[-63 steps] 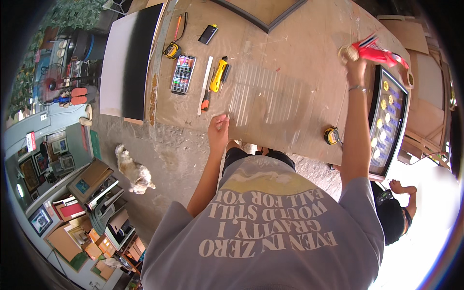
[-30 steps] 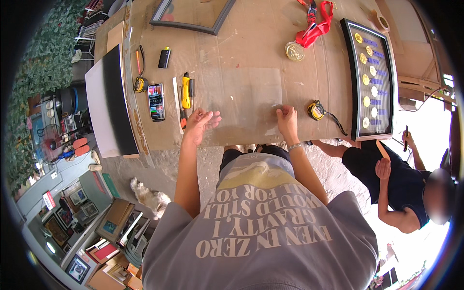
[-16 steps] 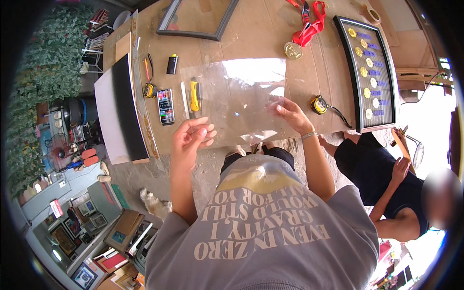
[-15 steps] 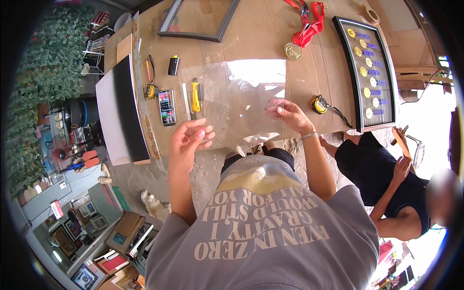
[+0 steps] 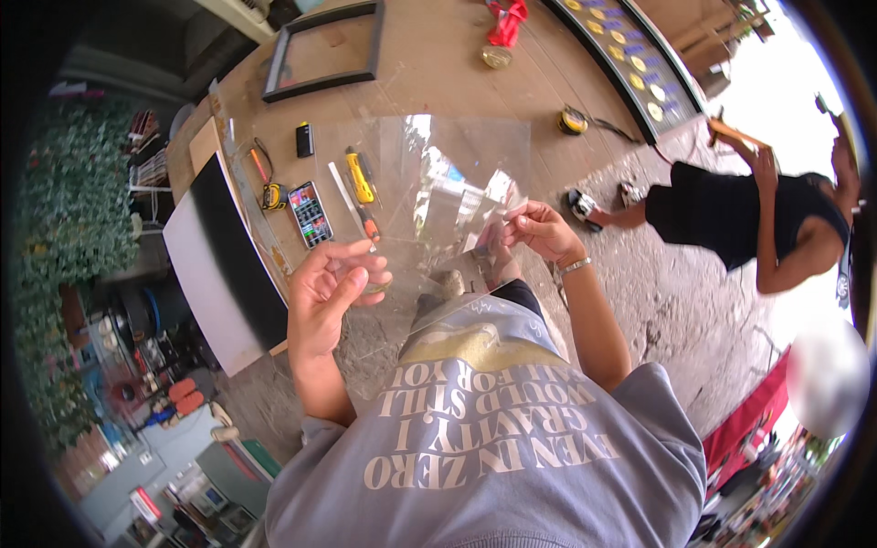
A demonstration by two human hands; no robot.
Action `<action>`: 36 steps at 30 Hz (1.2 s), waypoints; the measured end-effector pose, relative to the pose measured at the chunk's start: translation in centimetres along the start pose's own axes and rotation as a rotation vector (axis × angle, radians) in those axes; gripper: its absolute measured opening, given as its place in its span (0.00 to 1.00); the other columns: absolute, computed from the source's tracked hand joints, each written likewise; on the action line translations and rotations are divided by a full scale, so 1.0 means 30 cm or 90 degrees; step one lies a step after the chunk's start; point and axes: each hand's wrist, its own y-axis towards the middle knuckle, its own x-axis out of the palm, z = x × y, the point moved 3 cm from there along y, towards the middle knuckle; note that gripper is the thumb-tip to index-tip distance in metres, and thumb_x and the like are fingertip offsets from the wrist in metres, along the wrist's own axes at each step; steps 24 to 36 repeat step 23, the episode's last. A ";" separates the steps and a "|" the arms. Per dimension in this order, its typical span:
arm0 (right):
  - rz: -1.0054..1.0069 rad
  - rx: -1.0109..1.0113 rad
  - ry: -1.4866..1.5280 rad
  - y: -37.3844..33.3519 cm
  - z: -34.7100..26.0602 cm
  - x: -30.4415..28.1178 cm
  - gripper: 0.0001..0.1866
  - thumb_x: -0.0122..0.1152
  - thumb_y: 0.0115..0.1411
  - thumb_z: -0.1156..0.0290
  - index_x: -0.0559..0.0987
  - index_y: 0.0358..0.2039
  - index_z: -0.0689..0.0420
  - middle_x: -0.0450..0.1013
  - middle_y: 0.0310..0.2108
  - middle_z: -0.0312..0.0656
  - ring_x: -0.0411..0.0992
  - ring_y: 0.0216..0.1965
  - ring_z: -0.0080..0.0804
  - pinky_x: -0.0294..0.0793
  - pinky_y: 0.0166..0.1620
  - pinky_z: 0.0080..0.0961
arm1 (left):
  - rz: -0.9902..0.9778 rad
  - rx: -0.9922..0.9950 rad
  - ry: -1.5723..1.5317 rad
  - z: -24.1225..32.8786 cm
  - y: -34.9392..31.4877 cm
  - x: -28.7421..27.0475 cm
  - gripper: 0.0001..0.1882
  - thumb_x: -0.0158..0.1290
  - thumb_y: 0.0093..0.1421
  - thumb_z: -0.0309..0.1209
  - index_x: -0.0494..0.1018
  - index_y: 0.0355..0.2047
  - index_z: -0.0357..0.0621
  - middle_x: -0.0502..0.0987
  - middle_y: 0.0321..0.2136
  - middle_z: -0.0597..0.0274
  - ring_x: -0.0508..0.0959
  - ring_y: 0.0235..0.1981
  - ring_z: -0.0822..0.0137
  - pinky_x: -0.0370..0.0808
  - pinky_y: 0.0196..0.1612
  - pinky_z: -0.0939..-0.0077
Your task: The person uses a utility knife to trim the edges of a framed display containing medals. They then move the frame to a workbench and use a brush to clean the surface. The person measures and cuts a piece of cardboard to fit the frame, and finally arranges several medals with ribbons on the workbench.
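Observation:
A clear, reflective flat sheet (image 5: 457, 187) is tilted between my hands, its near part over the table's front edge. My left hand (image 5: 320, 297) curls its fingers and thumb around the near left side of the sheet. My right hand (image 5: 548, 235) pinches the right edge between thumb and fingers. Beside the left part of the sheet, on the table, lie a yellow utility knife (image 5: 357, 176), an orange-handled tool (image 5: 369, 225) and a thin white strip (image 5: 343, 190). Whether the sheet is glass or plastic I cannot tell.
On the brown table (image 5: 438, 87) are an empty dark frame (image 5: 373, 46), a red-ribboned medal (image 5: 496, 57), a framed medal display (image 5: 598, 46), two tape measures (image 5: 573, 121), and a phone (image 5: 311, 216). A black-and-white board (image 5: 224, 265) leans left. Another person (image 5: 731, 215) stands right.
The sheet has come nearer to me and tilted, with its near part now past the table edge. My left hand has moved left. The co-worker at right has shifted and the view has turned.

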 end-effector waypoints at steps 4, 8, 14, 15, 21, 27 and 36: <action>0.083 -0.072 -0.016 -0.199 0.068 0.055 0.10 0.58 0.68 0.73 0.79 0.45 0.66 0.81 0.39 0.51 0.80 0.41 0.38 0.80 0.47 0.34 | -0.100 -0.009 -0.003 -0.014 -0.017 0.012 0.16 0.55 0.65 0.28 0.72 0.52 0.39 0.82 0.40 0.55 0.84 0.39 0.63 0.85 0.34 0.72; 0.132 -0.134 -0.016 -0.391 0.094 0.127 0.11 0.58 0.67 0.72 0.78 0.45 0.66 0.81 0.38 0.51 0.81 0.40 0.39 0.80 0.47 0.33 | -0.168 -0.028 -0.005 -0.027 -0.019 0.053 0.16 0.56 0.64 0.29 0.73 0.52 0.40 0.82 0.40 0.56 0.84 0.38 0.64 0.85 0.33 0.74; 0.222 -0.236 -0.020 -0.638 0.123 0.239 0.09 0.57 0.68 0.74 0.78 0.43 0.67 0.81 0.36 0.51 0.81 0.38 0.39 0.82 0.44 0.31 | -0.268 -0.049 -0.027 -0.050 -0.028 0.149 0.17 0.56 0.64 0.29 0.72 0.52 0.40 0.81 0.39 0.57 0.84 0.37 0.65 0.85 0.31 0.73; 0.226 -0.247 -0.002 -0.678 0.135 0.250 0.09 0.57 0.68 0.73 0.78 0.43 0.66 0.81 0.37 0.51 0.81 0.38 0.39 0.81 0.44 0.31 | -0.285 -0.050 -0.028 -0.051 -0.031 0.176 0.17 0.55 0.64 0.29 0.72 0.52 0.39 0.81 0.39 0.56 0.84 0.36 0.65 0.86 0.32 0.72; 0.293 -0.340 0.108 -0.997 0.223 0.279 0.08 0.55 0.68 0.75 0.77 0.42 0.67 0.80 0.35 0.53 0.82 0.36 0.38 0.83 0.41 0.28 | -0.397 -0.099 -0.021 -0.080 -0.088 0.450 0.18 0.55 0.64 0.29 0.69 0.54 0.38 0.80 0.41 0.54 0.84 0.39 0.63 0.86 0.32 0.70; 0.316 -0.369 0.117 -1.128 0.244 0.278 0.08 0.55 0.68 0.75 0.77 0.42 0.67 0.80 0.35 0.53 0.82 0.35 0.38 0.83 0.41 0.27 | -0.446 -0.121 -0.015 -0.116 -0.124 0.570 0.19 0.55 0.64 0.30 0.69 0.54 0.39 0.80 0.41 0.55 0.84 0.40 0.61 0.86 0.32 0.73; 0.316 -0.369 0.117 -1.128 0.244 0.278 0.08 0.55 0.68 0.75 0.77 0.42 0.67 0.80 0.35 0.53 0.82 0.35 0.38 0.83 0.41 0.27 | -0.446 -0.121 -0.015 -0.116 -0.124 0.570 0.19 0.55 0.64 0.30 0.69 0.54 0.39 0.80 0.41 0.55 0.84 0.40 0.61 0.86 0.32 0.73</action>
